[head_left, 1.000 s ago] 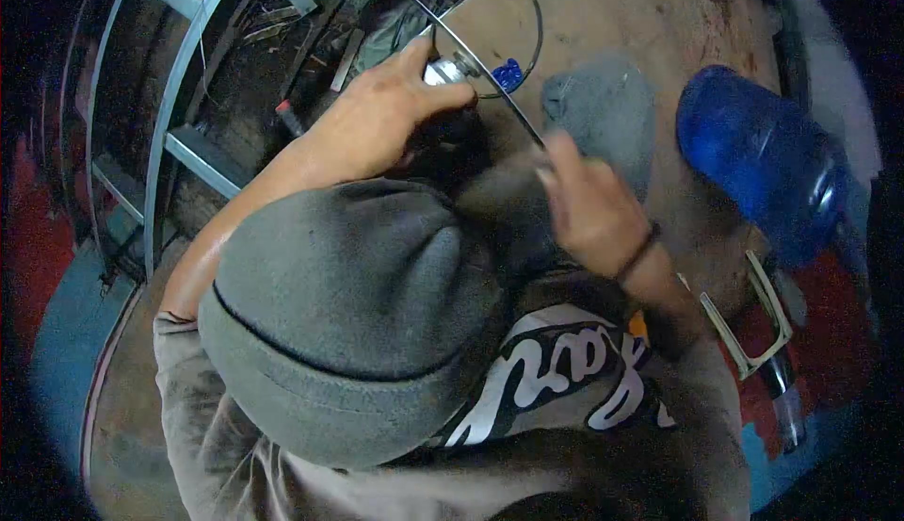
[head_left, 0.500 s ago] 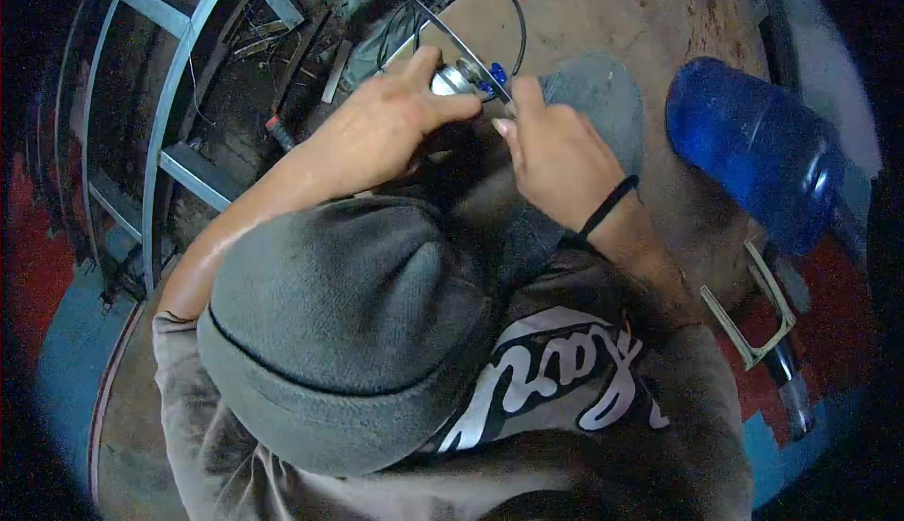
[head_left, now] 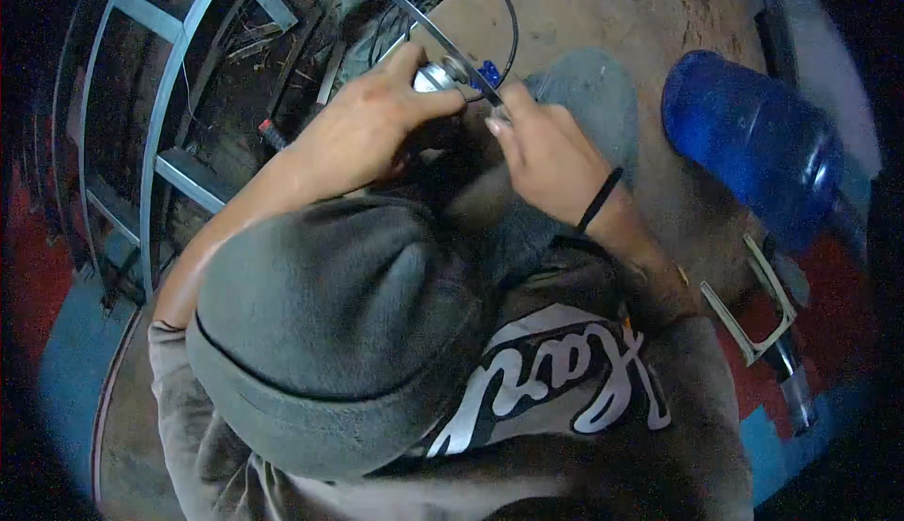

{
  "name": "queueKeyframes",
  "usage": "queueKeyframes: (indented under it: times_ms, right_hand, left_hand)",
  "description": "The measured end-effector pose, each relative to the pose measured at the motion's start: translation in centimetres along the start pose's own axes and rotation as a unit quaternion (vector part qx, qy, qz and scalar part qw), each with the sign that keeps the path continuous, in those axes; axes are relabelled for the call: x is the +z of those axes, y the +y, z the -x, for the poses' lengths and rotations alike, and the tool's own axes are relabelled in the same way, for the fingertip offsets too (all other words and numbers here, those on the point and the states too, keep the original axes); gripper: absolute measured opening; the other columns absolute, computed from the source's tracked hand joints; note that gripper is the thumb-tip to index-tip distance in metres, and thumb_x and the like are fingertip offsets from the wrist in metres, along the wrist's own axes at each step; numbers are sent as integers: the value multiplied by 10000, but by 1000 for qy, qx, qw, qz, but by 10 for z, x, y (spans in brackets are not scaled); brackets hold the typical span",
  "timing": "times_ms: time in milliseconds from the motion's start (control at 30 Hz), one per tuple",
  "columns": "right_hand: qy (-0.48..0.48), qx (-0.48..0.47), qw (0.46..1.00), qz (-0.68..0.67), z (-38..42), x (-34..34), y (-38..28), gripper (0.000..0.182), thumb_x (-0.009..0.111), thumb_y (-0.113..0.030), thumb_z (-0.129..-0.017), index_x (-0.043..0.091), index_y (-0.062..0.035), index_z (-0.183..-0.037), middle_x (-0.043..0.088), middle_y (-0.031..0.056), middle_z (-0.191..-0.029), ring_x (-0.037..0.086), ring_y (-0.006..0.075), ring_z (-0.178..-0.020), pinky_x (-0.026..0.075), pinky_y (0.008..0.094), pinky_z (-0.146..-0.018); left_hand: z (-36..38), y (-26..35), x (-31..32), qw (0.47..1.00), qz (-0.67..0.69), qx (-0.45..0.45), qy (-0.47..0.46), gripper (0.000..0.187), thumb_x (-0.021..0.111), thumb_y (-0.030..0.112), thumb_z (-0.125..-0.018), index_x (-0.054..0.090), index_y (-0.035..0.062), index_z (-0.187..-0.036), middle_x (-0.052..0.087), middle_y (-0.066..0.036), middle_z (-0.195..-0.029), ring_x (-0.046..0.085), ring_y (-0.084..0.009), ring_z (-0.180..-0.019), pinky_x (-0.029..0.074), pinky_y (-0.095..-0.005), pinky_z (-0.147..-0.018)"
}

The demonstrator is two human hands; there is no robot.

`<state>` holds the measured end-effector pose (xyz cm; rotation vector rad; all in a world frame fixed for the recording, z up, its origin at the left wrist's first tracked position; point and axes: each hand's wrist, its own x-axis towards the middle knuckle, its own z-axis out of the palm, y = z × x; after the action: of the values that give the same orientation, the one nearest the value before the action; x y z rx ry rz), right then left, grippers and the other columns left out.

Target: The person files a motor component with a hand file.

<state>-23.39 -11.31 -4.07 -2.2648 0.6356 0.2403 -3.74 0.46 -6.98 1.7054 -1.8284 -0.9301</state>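
At the far left stands a metal frame, with a red-tipped tool lying to its right, near the left forearm. The left hand has its grip closed snugly round a silvery metal part, thumb on the near side and fingers on the far side, leaving the right end of the part exposed. Across that end slants a long blade, running from far left to near right; whether it touches the metal cannot be told from this angle. A black cable loops beyond the blade, and a small blue piece sits just beside it. The right hand, a black band on its wrist, has its grip tucked firmly round the blade's near end. Farther right are a blue jug and, nearer, a pale bracket. To work well here, the left hand should, I judge, brace the part so it cannot roll, with the thumb well back from the edge; the right should keep the wrist in line, move the blade in long, even strokes with light pressure, and mind that the loop does not snag it.
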Motion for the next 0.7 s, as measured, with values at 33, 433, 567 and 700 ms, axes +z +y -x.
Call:
queueKeyframes:
  times_ms: [33,433,567,700]
  right_hand:
    - [-1,12,1000,-7,3,2,-5,200,518,-153,-927,410,-20,-1030,576,258,-653,590,481,-671,449,554,-572]
    - [-33,52,997,-56,4,4,-8,288,527,-131,-931,456,-7,-1181,618,258,-873,574,465,-770,449,522,-695]
    - [-75,54,991,-101,56,-16,-1,281,514,-147,-938,466,-4,-1175,611,265,-882,574,462,-786,435,524,-687]
    - [-68,77,994,-33,1,-7,-15,234,516,-134,-929,474,17,-1103,612,281,-840,577,487,-784,445,530,-670]
  left_hand:
    - [4,-1,1,999,-8,37,21,528,619,-54,-634,598,136,-1126,488,-201,-1084,559,-395,-1000,488,-417,-849]
    - [5,6,-7,999,43,-27,-12,543,634,-58,-617,598,152,-1116,477,-213,-1150,552,-407,-1033,481,-428,-866]
    - [13,0,-5,1000,-15,-23,2,552,622,-65,-632,590,156,-1137,477,-206,-1100,562,-403,-1008,483,-430,-862]
    - [0,4,-1,999,-9,10,-50,540,620,-52,-645,597,161,-1140,479,-205,-1092,566,-401,-994,488,-426,-863]
